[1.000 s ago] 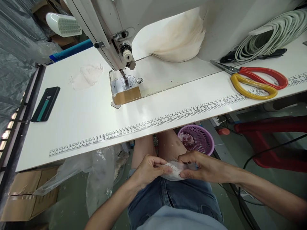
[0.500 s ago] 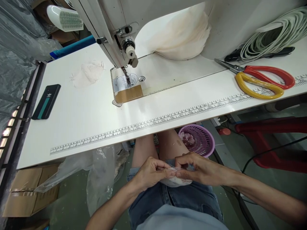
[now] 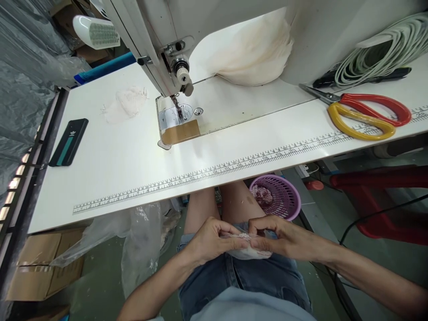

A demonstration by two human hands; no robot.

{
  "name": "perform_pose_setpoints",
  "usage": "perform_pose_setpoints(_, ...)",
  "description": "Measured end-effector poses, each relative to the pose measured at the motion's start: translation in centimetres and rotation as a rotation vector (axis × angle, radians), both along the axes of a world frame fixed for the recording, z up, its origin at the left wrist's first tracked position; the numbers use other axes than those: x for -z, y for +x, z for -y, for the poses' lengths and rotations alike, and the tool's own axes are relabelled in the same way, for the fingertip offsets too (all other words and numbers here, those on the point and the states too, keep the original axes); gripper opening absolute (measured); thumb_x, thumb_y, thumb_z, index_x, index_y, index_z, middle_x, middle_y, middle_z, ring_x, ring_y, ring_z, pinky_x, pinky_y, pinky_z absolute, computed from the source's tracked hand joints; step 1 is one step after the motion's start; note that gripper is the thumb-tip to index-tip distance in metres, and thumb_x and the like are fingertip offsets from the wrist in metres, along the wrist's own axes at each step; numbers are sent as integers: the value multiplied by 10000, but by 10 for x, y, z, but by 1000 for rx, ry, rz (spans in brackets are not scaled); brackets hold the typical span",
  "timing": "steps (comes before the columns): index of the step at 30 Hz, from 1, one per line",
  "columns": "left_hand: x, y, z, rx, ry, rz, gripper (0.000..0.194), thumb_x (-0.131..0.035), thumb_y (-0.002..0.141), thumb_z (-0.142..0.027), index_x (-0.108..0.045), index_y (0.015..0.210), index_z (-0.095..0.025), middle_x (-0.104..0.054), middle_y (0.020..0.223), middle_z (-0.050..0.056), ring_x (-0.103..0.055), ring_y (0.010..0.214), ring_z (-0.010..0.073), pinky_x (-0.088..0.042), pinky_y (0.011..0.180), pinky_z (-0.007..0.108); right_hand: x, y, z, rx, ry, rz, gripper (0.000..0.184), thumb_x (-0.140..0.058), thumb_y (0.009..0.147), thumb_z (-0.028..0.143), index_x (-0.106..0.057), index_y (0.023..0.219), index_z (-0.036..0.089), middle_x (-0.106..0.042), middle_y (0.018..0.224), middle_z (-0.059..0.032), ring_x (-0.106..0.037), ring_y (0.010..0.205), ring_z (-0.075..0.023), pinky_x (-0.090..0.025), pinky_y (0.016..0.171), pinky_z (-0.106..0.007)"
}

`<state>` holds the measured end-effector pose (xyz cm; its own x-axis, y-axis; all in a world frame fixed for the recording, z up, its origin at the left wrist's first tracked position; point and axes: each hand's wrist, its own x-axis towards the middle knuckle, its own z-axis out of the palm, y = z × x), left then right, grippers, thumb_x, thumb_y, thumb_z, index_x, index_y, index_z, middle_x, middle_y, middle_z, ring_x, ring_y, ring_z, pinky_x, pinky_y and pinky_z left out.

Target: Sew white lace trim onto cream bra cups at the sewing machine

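Over my lap, below the table edge, both hands pinch a small white lace piece [image 3: 249, 253]. My left hand [image 3: 210, 240] grips its left side with fingers closed. My right hand [image 3: 279, 238] pinches its right side, fingertips meeting the left hand's. The fabric bulges down between them onto my denim shorts. On the table above stands a white sewing machine [image 3: 160, 49], its needle and presser foot [image 3: 176, 107] over the metal plate.
A white table [image 3: 133, 165] carries a printed ruler along its front edge, a black phone [image 3: 68, 141], a lace scrap [image 3: 125, 102], cream fabric [image 3: 254, 49], red and yellow scissors [image 3: 364, 116] and coiled cord [image 3: 377, 49]. A purple basket [image 3: 279, 196], plastic bags and a red stool sit below.
My hands have drawn closer together, bunching the lace piece between the fingertips. The view has shifted slightly; nothing on the table has moved.
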<state>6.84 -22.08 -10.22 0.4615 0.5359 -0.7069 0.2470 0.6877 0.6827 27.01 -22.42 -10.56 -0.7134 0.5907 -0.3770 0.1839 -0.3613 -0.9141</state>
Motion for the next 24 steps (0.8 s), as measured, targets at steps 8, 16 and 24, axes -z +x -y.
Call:
perform_pose_setpoints(8, 0, 4, -4, 65, 28, -8, 388, -803, 529, -426, -751, 726, -96, -580, 522, 9, -394, 492, 62, -259, 479, 196, 4, -1, 5, 27, 94, 19, 319, -498, 884, 416, -539, 721, 144, -430, 602, 42, -367, 549, -82, -289, 507, -201)
perform_pose_setpoints(16, 8, 13, -17, 177, 18, -14, 471, -792, 506, -494, -746, 728, -81, -595, 527, 26, -433, 483, 76, -306, 495, 208, -56, 58, -20, -17, 566, 378, 286, -436, 921, 390, -580, 796, 177, -585, 717, -3, -519, 650, -123, -382, 597, -226)
perform_pose_setpoints(24, -2, 7, -30, 168, -31, 14, 432, -822, 489, -434, -745, 735, -88, -634, 576, 38, -480, 513, 76, -350, 517, 197, -72, 164, -111, 246, 1101, 1532, 404, -432, 923, 420, -577, 991, 50, -596, 915, -174, -562, 831, -221, -358, 619, -305)
